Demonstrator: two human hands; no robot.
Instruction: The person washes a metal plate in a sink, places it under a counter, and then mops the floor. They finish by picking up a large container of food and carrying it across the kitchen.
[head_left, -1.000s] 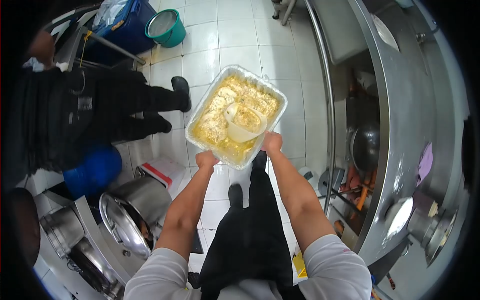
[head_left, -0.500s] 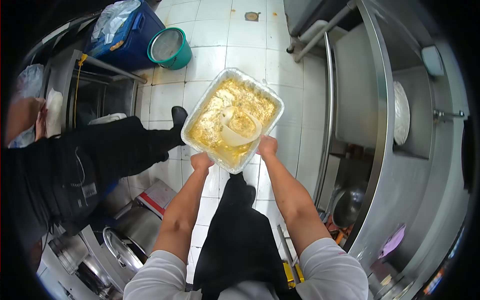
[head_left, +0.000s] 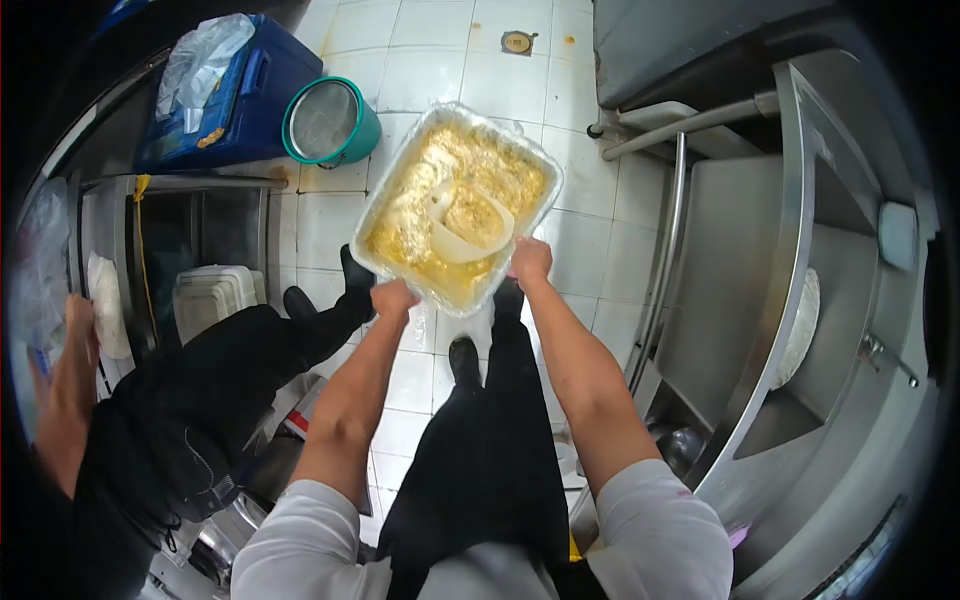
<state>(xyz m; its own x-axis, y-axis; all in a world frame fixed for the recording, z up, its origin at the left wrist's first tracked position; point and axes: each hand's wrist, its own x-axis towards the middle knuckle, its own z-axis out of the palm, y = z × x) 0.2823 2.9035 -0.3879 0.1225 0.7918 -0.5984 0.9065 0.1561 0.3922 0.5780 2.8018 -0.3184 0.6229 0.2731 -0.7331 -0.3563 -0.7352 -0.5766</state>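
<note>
A large rectangular tub [head_left: 400,268] with a whitish, film-like covering on its rim is held out ahead of me above the floor. Yellow, shiny liquid or food fills it, and a pale curved scoop or bowl [head_left: 470,252] rests in the yellow contents. My left hand [head_left: 395,298] is closed on the tub's near left edge. On the near right edge, my right hand [head_left: 532,260] grips the same tub. The undersides of both hands' fingers are partly hidden.
At the left stands a person in black trousers [head_left: 215,370], an arm near a counter. Beyond are a blue cooler [head_left: 245,95] and a green bucket [head_left: 366,130] on the tiled floor [head_left: 430,70]. A steel sink [head_left: 735,400] runs along the right.
My feet have shifted, and the surroundings have slid downward in view as I move forward. Both hands keep hold of the tub. The person at the left has an arm more fully in view.
</note>
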